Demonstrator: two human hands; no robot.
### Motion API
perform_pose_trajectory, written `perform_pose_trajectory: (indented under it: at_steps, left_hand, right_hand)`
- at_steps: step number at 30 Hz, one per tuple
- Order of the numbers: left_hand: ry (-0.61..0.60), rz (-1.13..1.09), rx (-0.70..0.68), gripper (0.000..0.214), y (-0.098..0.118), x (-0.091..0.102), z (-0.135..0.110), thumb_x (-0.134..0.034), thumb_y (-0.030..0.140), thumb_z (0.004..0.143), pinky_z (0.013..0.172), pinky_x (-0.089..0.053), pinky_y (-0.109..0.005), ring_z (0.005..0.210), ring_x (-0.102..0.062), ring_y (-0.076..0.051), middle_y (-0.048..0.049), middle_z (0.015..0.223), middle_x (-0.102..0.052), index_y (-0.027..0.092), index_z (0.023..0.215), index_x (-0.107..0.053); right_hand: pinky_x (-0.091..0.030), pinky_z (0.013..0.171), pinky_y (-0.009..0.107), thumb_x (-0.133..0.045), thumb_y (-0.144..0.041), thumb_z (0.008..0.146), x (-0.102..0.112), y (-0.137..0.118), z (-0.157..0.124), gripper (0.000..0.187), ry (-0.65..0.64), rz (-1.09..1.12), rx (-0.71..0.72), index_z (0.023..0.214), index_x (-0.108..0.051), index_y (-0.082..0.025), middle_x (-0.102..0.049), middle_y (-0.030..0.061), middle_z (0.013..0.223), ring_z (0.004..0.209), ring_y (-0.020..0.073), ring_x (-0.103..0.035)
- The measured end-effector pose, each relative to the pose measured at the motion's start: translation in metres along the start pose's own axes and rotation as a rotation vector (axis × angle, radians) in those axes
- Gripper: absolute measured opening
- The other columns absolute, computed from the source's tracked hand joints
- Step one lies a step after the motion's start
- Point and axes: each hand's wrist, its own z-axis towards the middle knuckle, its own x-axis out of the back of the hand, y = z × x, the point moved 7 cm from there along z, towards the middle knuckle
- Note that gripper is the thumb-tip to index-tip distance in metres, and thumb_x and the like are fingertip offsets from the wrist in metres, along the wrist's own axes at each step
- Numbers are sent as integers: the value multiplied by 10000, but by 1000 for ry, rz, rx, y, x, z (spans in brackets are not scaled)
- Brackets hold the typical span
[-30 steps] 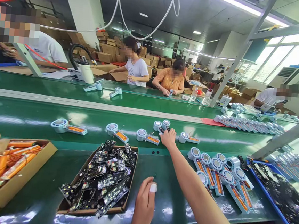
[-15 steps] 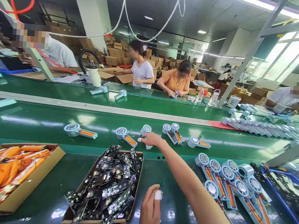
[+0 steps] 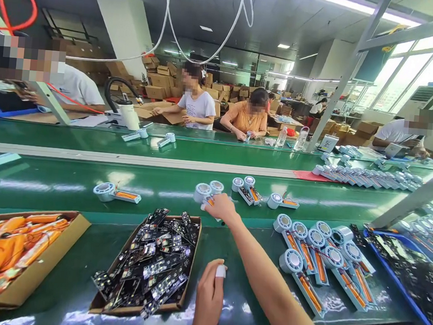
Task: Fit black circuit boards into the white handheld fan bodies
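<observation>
The round-headed blue unit [image 3: 202, 192] has just been drawn rightward on the belt against its neighbour [image 3: 217, 186], so the two now lie paired. The right hand [image 3: 223, 207] bends over their handles, though I can't tell how tightly its fingers close; the left hand [image 3: 209, 291] curls loosely above the near counter [image 3: 233, 290], visibly holding nothing.

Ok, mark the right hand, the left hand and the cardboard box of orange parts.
Right hand [image 3: 223, 207]: head view, back of the hand.
Left hand [image 3: 209, 291]: head view, middle of the hand.
Cardboard box [image 3: 51, 256]: head view, outer side wall.
</observation>
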Motion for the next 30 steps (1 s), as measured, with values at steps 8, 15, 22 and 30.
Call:
perform_pose_trajectory:
  at_steps: [8, 15, 22, 30]
  left_hand:
    - [-103, 147, -284, 237, 65, 21, -10, -464, 234, 971, 784, -583, -304, 887, -738, -210, -87, 960, -775, 210, 1028, -692]
    - [-14, 693, 20, 354, 81, 112, 105, -447, 383, 980, 892, -504, -439, 999, -670, -313, -160, 1013, -748, 166, 921, -720]
    - [-82, 687, 280, 312, 46, 98, 191, -628, 404, 952, 849, -566, -422, 974, -674, -211, -76, 1123, -686, 156, 1141, -642]
    - [77, 303, 192, 183, 57, 133, 177, -584, 304, 860, 736, -513, -291, 808, -669, -201, -36, 788, -687, 128, 887, -626]
  right_hand:
    - [-545, 856, 460, -656, -296, 895, 17, 68, -130, 220, -116, -502, -233, 1035, -698, -131, -596, 217, 1200, 1062, 355, -641]
    - [-445, 1065, 552, -622, -310, 890, 34, 76, -195, 414, 199, -489, 51, 1285, -593, -190, -387, 191, 1522, 1379, 406, -415]
    - [-515, 996, 592, -495, -153, 898, 48, 67, -227, 413, 315, -294, 202, 1292, -563, -252, -493, 150, 1427, 1328, 365, -473]
    - [-577, 934, 457, -456, -80, 919, 67, 53, -255, 381, 297, -171, 240, 1234, -581, -255, -616, 125, 1234, 1160, 270, -613]
